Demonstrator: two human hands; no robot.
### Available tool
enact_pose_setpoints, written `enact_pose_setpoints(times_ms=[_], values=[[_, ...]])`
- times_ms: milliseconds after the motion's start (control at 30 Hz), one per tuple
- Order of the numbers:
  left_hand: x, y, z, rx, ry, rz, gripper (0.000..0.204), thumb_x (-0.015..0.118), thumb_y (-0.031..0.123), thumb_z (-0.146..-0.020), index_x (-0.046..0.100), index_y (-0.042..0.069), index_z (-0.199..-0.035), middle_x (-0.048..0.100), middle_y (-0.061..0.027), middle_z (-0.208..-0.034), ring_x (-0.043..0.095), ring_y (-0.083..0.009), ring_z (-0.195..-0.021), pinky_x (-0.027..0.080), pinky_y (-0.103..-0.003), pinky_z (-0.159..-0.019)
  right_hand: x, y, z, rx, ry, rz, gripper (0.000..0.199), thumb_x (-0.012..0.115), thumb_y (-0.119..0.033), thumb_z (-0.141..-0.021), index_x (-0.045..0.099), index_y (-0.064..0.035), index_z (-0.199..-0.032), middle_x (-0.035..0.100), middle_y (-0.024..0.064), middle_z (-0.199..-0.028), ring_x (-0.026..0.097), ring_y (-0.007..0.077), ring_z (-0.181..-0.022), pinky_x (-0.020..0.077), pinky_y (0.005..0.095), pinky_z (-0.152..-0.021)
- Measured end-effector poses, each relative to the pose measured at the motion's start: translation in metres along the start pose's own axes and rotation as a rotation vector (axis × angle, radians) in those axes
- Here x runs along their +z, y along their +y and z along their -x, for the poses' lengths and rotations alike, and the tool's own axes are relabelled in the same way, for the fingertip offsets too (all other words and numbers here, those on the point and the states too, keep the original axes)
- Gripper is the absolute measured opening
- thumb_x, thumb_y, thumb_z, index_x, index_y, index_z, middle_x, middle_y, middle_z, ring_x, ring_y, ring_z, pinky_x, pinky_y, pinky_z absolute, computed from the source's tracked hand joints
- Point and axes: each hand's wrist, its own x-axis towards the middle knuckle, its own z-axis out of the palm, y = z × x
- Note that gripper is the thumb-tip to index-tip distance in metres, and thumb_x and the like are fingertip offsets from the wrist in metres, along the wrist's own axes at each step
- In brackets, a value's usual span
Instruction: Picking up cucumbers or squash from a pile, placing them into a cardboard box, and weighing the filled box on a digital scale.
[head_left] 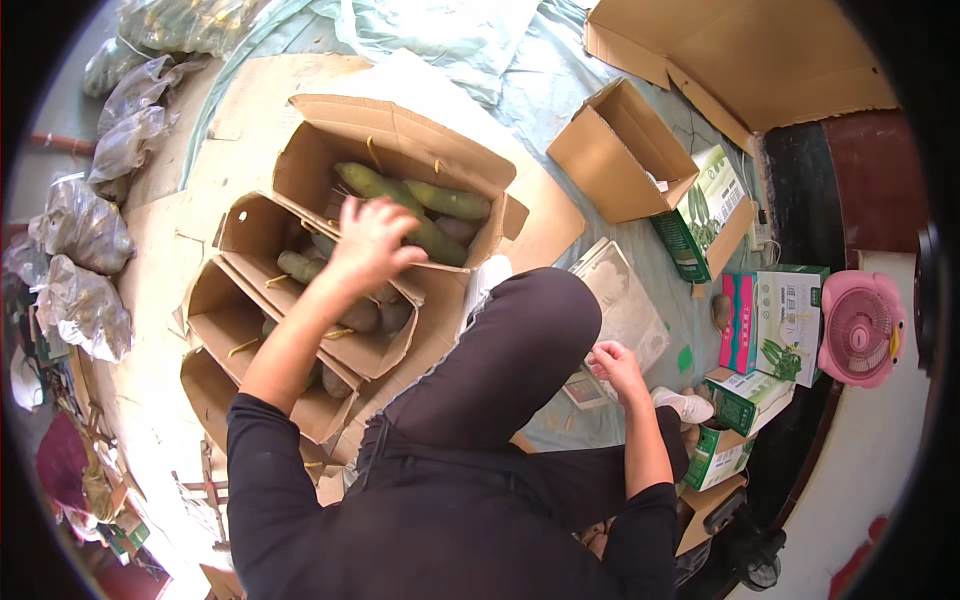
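Observation:
My left hand [376, 236] is over the near edge of the farthest open cardboard box [430, 138], fingers spread and a little blurred. Right beside its fingertips lie long green radishes [445, 200] inside that box. Whether the hand touches one, I cannot tell. More radishes [300, 266] fill the adjoining box, partly hidden under my forearm. My right hand [616, 366] is beside my bent knee, its thumb and fingers drawn together. Anything between those fingers is too small to make out. Near it lies a flat, plastic-wrapped stack [625, 300] on the floor sheet.
Several open boxes with yellow cord loops stand in a row on the left. An open brown box [625, 150] stands at the far right, near printed green-and-white cartons [790, 320] and a pink fan [862, 328]. Filled plastic bags [85, 225] line the left side.

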Motion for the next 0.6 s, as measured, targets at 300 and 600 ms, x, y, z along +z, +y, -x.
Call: enact_pose_setpoints(times_ms=[300,600], values=[[0.033,0.041,-0.007,0.009,-0.327,-0.009,0.020,0.068,0.024,-0.074,0.067,0.014,-0.091,0.066,-0.0055,-0.091,0.063,-0.0251,-0.095,0.042,-0.044,-0.085,0.017,0.045,0.026,-0.020,-0.008,-0.092,0.020,0.059,-0.024,-0.092,0.063,-0.0074,-0.103,0.063,0.0004,-0.082,0.057,0.0076,-0.067,0.0461,0.0219,-0.060],[0.042,0.044,-0.012,0.026,-0.380,-0.014,0.018,0.056,0.015,-0.077,0.069,0.012,-0.090,0.068,-0.0137,-0.085,0.066,-0.0313,-0.087,0.052,-0.042,-0.075,0.027,0.071,0.038,0.037,0.005,-0.108,0.020,0.058,-0.025,-0.092,0.061,-0.0077,-0.100,0.063,0.0008,-0.082,0.057,0.0084,-0.067,0.0465,0.0225,-0.058]])
